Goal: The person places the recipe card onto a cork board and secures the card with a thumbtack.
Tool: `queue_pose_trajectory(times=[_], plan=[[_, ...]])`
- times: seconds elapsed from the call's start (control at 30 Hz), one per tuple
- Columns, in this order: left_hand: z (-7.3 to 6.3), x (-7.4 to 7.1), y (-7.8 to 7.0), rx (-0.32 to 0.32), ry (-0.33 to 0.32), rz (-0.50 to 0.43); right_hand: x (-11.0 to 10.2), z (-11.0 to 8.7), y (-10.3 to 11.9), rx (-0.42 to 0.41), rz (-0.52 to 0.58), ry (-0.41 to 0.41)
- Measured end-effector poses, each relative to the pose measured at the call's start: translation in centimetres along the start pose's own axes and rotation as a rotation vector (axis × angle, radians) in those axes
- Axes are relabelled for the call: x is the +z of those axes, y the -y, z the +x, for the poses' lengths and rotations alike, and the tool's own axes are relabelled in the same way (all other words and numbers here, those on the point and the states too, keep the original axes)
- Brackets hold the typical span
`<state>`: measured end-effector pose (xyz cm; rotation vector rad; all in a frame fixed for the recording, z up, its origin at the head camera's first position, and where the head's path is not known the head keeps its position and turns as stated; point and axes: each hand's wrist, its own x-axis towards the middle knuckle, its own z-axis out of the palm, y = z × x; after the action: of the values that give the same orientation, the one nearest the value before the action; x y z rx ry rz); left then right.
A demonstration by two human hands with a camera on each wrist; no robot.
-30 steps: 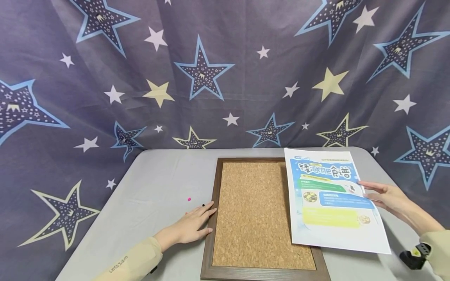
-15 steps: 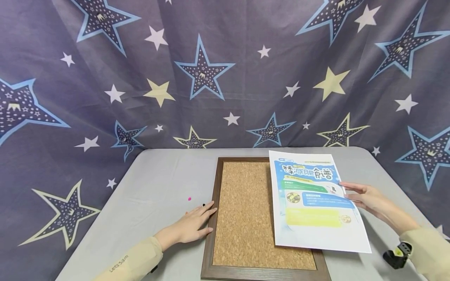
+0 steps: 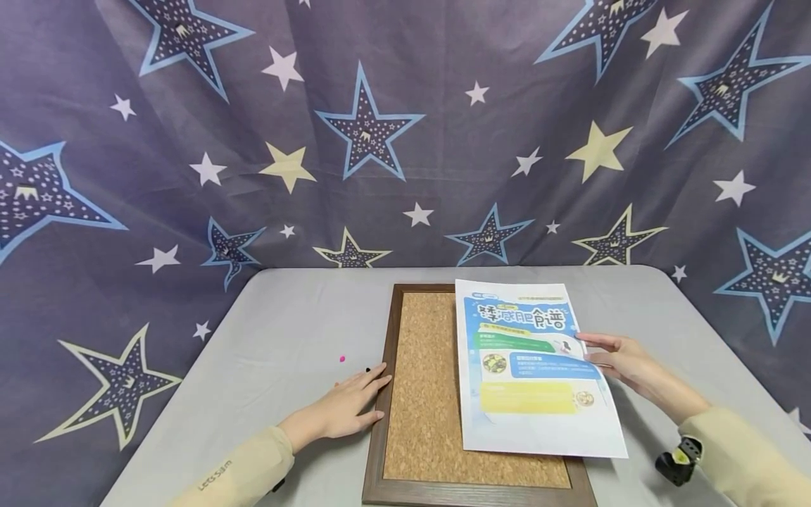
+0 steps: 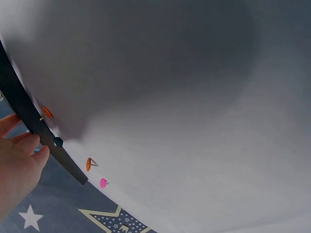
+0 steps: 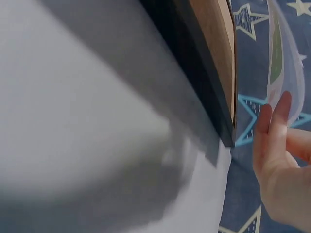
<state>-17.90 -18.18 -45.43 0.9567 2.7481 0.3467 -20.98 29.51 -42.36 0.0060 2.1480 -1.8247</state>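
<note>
A cork board [image 3: 421,394] in a dark brown wooden frame lies on the table. My left hand [image 3: 345,408] rests against its left edge, fingers extended and touching the frame. Between thumb and fingers, my right hand [image 3: 633,370] pinches the right edge of a printed paper poster [image 3: 526,429], which bears a blue heading and coloured text panels. The sheet hangs over the right part of the board and bends near the grip. In the right wrist view, the poster [image 5: 286,68] stands apart from the frame [image 5: 194,63].
Several push pins lie left of the board: a pink pin [image 4: 103,183], an orange pin [image 4: 89,164], another orange pin [image 4: 47,112] and a dark pin [image 4: 58,141]. A grey cloth [image 3: 298,310] covers the table. Behind hangs a star-patterned curtain [image 3: 437,141].
My right hand has carried the poster leftward, from the board's right edge to over more of the cork. The left hand and the board have stayed put.
</note>
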Motion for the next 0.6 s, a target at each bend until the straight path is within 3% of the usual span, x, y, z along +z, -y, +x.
queue_pose_trajectory(times=[0.6], plan=[[0.1, -0.1, -0.1, -0.011, 0.005, -0.01, 5.4, 1.3, 0.3, 0.014, 0.015, -0.056]])
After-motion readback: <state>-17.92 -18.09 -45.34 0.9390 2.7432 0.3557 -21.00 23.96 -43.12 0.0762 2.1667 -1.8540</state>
